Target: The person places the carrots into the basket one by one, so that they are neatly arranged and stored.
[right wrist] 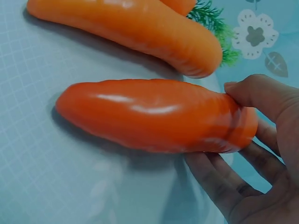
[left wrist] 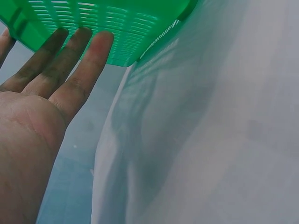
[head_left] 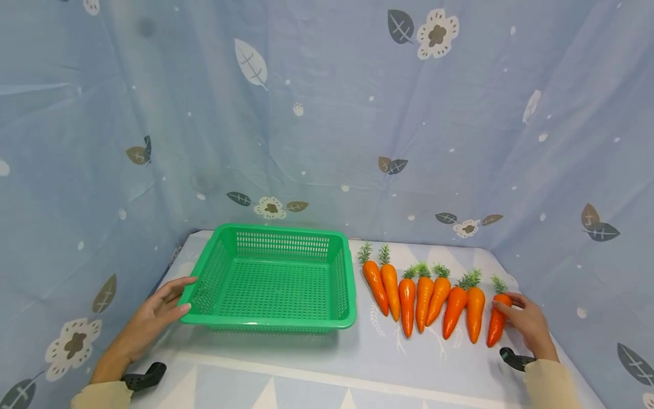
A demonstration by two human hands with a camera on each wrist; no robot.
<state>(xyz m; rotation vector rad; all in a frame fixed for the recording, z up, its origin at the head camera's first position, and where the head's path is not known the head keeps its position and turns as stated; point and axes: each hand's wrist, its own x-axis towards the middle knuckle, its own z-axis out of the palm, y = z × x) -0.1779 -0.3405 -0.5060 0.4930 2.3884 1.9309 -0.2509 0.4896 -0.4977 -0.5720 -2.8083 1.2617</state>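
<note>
An orange-red carrot (head_left: 498, 320) with a green leafy top lies at the right end of a row of carrots. My right hand (head_left: 530, 325) pinches it near its leafy end, thumb on one side and fingers on the other, as the right wrist view shows. To the left stands a green plastic basket (head_left: 349, 284) with slotted walls and nothing in it. My left hand (head_left: 153, 318) is at the basket's left rim. In the left wrist view its nearly straight fingers (left wrist: 86, 70) reach up to the slotted outer wall.
Several more carrots (head_left: 407, 307) lie side by side between the basket and the right hand, leafy ends away from me. A pale patterned cloth covers the table (head_left: 286, 375). Blue flowered curtains (head_left: 327, 130) hang behind and at both sides.
</note>
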